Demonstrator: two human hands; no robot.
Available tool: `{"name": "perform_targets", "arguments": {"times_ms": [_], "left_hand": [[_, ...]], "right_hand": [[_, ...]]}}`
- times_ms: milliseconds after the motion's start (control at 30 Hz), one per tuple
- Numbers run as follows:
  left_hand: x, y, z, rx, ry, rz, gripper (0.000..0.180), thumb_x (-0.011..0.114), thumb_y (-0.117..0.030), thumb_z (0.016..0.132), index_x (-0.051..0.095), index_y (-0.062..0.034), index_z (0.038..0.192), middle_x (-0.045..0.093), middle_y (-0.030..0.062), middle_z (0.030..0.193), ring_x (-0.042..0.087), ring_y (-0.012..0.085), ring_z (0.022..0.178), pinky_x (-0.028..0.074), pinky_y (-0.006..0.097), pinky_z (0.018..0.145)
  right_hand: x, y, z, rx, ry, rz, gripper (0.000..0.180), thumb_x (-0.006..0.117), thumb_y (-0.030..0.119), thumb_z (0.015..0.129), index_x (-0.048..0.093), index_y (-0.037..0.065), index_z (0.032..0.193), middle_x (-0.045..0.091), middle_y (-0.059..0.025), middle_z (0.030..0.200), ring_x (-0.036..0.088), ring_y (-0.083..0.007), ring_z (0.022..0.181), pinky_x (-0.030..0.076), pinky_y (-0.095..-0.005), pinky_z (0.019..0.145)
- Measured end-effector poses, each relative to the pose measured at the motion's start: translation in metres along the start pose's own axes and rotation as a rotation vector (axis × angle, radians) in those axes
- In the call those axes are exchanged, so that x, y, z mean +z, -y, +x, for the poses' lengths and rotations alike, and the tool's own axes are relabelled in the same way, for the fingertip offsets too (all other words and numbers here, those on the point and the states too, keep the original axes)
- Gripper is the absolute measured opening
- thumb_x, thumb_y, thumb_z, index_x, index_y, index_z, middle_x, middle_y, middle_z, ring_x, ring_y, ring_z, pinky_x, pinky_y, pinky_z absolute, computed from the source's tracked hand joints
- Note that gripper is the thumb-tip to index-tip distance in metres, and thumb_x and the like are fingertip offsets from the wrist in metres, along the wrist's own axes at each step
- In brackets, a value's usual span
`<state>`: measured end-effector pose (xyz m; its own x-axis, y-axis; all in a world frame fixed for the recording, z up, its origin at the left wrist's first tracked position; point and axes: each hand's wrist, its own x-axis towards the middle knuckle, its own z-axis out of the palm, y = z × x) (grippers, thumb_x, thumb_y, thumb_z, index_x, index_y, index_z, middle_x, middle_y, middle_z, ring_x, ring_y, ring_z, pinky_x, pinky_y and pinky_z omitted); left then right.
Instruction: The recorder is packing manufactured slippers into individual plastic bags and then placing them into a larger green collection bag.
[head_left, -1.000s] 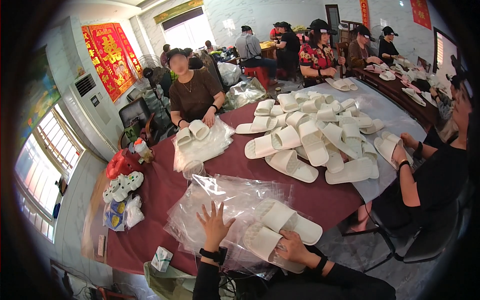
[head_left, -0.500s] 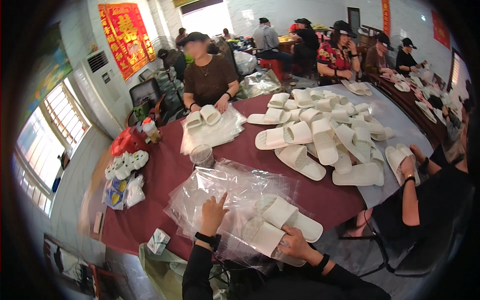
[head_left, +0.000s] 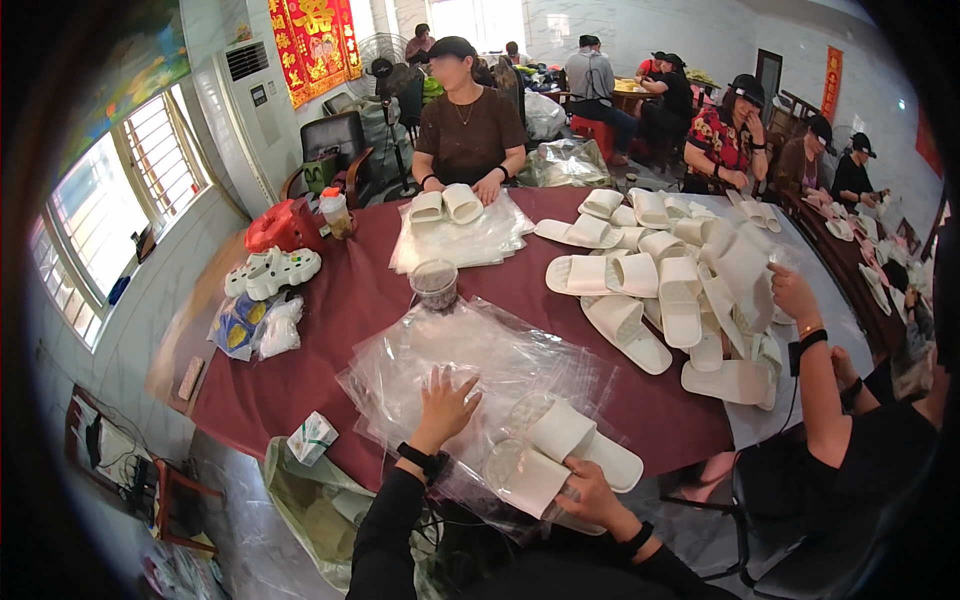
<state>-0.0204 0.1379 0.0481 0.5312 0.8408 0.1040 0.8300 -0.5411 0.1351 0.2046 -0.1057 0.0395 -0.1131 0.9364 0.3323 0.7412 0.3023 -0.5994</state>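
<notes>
My left hand (head_left: 447,408) lies with fingers spread on a loose stack of clear plastic bags (head_left: 420,350) at the table's near side. Beside it, my right hand (head_left: 592,494) is closed on the strap end of a white slipper (head_left: 525,478). A second white slipper (head_left: 560,428) rests against it on the far side, toe pointing right. Both heels lie over the clear plastic; whether any film covers them I cannot tell. My right hand's fingertips are partly hidden by the strap.
A large heap of white slippers (head_left: 680,290) covers the table's right side, where a co-worker's hand (head_left: 795,295) reaches in. Across the table a person (head_left: 470,130) has two slippers on more bags. A clear tub (head_left: 435,285), white game controller (head_left: 290,270) and small box (head_left: 312,438) stand leftward.
My left hand's fingers have spread from a pointing shape. The right hand keeps its grip. The co-worker at right has reached up into the slipper heap. The whole view has shifted.
</notes>
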Motion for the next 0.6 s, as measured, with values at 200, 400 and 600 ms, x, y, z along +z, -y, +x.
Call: {"name": "perform_targets", "arguments": {"times_ms": [200, 400, 600], "left_hand": [[0.006, -0.009, 0.006, 0.006, -0.088, -0.256, 0.058, 0.047, -0.051, 0.090, 0.032, -0.0316, 0.142, 0.031, 0.0255, 0.142, 0.034, 0.0456, 0.128, 0.023, 0.064, 0.101], [0.003, -0.020, 0.003, -0.005, 0.046, -0.103, 0.065, 0.049, -0.055, 0.087, 0.030, -0.0285, 0.144, 0.031, 0.0253, 0.142, 0.035, 0.0458, 0.126, 0.026, 0.064, 0.100], [0.009, -0.022, 0.003, 0.225, -0.178, -0.006, 0.062, 0.053, -0.051, 0.086, 0.034, -0.0296, 0.141, 0.042, 0.0210, 0.133, 0.048, 0.0387, 0.109, 0.040, 0.049, 0.088]], "right_hand": [[0.003, 0.003, -0.002, -0.016, -0.001, -0.012, 0.039, 0.070, 0.019, 0.072, 0.063, 0.004, 0.108, 0.052, -0.0171, 0.124, 0.050, -0.0364, 0.112, 0.039, -0.0438, 0.097], [0.008, 0.012, -0.003, -0.060, 0.002, 0.050, 0.025, 0.069, 0.021, 0.072, 0.062, 0.000, 0.083, 0.052, -0.0210, 0.121, 0.054, -0.0377, 0.106, 0.042, -0.0428, 0.096], [0.010, 0.007, 0.003, -0.082, 0.030, 0.002, 0.027, 0.070, 0.021, 0.070, 0.061, 0.000, 0.085, 0.050, -0.0238, 0.123, 0.053, -0.0388, 0.106, 0.043, -0.0415, 0.091]]}}
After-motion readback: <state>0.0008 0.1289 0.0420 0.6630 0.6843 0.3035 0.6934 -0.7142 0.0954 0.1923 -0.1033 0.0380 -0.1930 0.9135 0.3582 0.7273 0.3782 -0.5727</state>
